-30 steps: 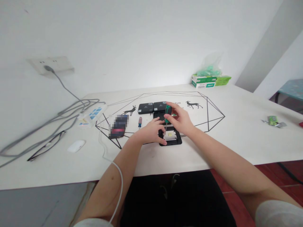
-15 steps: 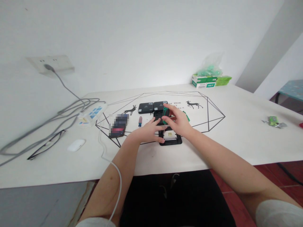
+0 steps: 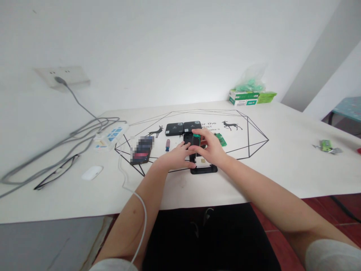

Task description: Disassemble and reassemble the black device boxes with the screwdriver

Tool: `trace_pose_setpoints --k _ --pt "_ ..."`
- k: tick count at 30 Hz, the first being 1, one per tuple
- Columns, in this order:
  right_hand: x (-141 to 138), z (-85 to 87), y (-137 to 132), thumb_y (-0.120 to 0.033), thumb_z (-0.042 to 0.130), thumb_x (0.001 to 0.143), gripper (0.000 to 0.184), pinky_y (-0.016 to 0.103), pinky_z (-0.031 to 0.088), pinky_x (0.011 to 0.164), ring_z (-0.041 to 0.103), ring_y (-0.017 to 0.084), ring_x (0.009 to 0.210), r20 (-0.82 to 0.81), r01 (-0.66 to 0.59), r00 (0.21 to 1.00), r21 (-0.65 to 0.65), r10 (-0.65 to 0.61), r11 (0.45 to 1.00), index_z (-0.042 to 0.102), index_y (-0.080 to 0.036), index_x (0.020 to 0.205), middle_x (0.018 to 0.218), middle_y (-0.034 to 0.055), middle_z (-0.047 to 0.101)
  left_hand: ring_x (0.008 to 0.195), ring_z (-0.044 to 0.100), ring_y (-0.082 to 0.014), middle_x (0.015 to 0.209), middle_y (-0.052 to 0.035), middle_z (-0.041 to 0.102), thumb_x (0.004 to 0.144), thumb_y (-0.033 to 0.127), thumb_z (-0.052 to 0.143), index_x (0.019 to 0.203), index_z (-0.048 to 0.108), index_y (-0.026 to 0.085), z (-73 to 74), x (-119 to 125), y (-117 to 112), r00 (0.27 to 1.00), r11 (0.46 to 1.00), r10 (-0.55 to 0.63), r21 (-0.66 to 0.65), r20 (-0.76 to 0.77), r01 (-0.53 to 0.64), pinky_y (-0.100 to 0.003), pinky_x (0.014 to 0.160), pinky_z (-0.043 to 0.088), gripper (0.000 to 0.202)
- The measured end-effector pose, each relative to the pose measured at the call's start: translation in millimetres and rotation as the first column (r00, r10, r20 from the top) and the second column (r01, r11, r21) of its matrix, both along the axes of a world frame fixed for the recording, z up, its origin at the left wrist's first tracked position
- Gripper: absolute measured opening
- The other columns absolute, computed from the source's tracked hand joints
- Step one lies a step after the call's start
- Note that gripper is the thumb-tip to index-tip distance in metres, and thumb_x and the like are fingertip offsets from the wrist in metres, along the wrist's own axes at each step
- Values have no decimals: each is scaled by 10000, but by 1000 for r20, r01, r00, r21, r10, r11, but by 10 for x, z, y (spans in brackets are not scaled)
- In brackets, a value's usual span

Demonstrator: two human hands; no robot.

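A black plastic case [image 3: 203, 170] lies open on the table, with a white part bearing a small tan square [image 3: 203, 161] inside it. My right hand [image 3: 210, 146] is over the case, its thumb and fingers closed round a screwdriver with a green and black handle [image 3: 196, 139]. Most of that handle and its tip are hidden. At the case's left edge, my left hand [image 3: 179, 156] rests with fingers and thumb spread, touching the case. A green circuit board [image 3: 221, 139] lies just beyond my right hand.
Two black boxes [image 3: 174, 128] stand side by side behind the case. To the left are a small red and blue screwdriver [image 3: 167, 145], a phone [image 3: 143, 149], a white earbud case [image 3: 92, 172], glasses [image 3: 58, 171] and a power strip [image 3: 110, 137]. Green boxes [image 3: 244, 96] stand at the back right.
The screwdriver's handle has tilted, and my right hand has shifted its grip with the fingers curled lower. More of the circuit board shows. My left hand stays nearly in place.
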State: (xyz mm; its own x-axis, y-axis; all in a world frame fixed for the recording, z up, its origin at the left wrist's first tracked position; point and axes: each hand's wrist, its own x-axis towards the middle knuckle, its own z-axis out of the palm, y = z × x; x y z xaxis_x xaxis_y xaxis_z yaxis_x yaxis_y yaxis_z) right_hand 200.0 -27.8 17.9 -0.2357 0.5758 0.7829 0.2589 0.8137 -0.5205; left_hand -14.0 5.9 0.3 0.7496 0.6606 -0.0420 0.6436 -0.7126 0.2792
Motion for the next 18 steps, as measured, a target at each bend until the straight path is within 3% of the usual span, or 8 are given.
trace_pose_setpoints --k 7,12,16,18 --pt "-46 11 -17 -449 751 932 447 378 659 714 663 232 928 -4 -36 999 -46 36 998 649 -324 1349 1107 78 679 1587 284 -418 1697 -101 420 896 636 737 1549 556 282 2 3 20 1000 1000 -10 18 14 10 -542 1293 247 764" --pt "-14 70 6 -416 634 1003 412 417 665 800 694 230 957 -11 -154 988 -176 154 972 615 -319 1402 1228 88 701 1557 316 -431 1688 -85 426 890 596 763 1490 631 307 -19 5 23 999 999 -34 43 24 33 -593 1275 287 679" --pt "62 93 71 -489 618 1012 427 442 651 936 738 232 1051 -189 -429 903 -359 385 829 575 -322 1403 1222 72 721 1589 236 -457 1740 -75 332 866 595 797 1492 640 310 -4 17 9 1000 999 -12 52 15 11 -600 1281 280 706" --pt "97 103 92 -515 640 999 430 450 636 983 739 232 1108 -282 -512 858 -410 429 755 568 -328 1380 1272 69 715 1595 216 -468 1736 -90 340 872 630 775 1513 619 314 -1 17 8 1000 999 6 40 -8 -6 -629 1269 280 732"
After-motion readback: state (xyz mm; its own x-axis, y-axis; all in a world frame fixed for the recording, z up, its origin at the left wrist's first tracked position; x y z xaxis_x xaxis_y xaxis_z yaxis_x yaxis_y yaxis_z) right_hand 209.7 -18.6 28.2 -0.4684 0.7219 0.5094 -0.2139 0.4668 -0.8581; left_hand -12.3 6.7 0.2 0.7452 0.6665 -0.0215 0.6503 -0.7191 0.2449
